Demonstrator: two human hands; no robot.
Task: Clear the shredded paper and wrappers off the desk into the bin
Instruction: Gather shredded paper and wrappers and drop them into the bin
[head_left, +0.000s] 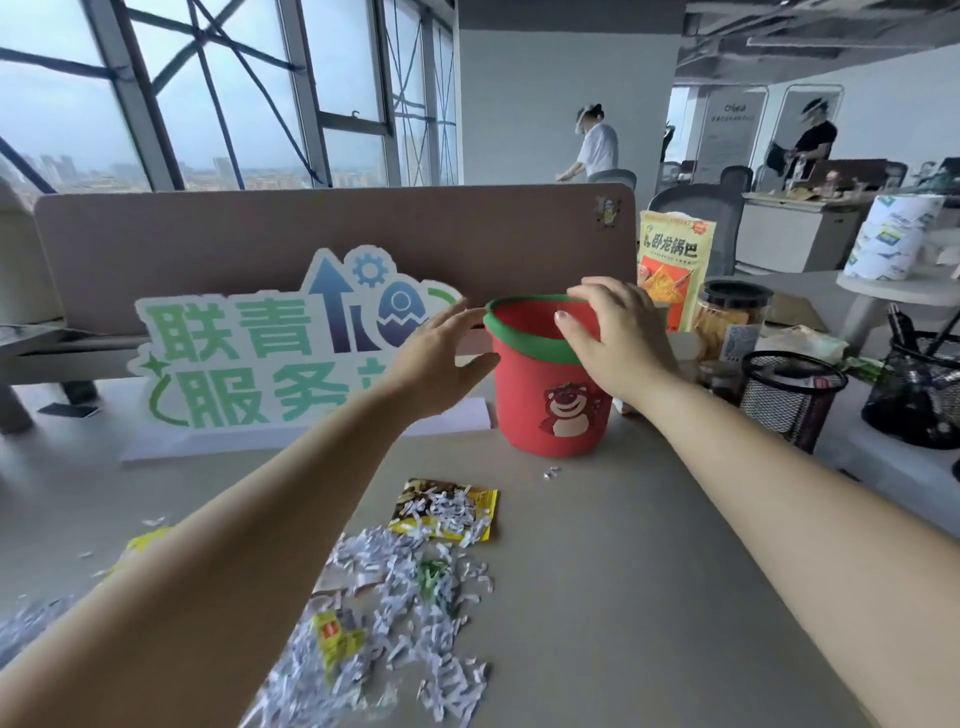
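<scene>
Sign (249, 343), left of the left hand's fingers (457, 314): "联青" above "服务", with a further character hidden by the arm. Snack bag (675, 260), beyond the right hand's fingers (597, 291): "卧龙锅巴".

sign (234, 364): last characters behind left hand (436, 364) | bin (545, 415): right rim under right hand (613, 338) | shredded paper (415, 597): cut by bottom edge

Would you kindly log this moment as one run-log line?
right hand: grips bin rim | left hand: open, beside bin | shredded paper, wrappers: on desk
</scene>
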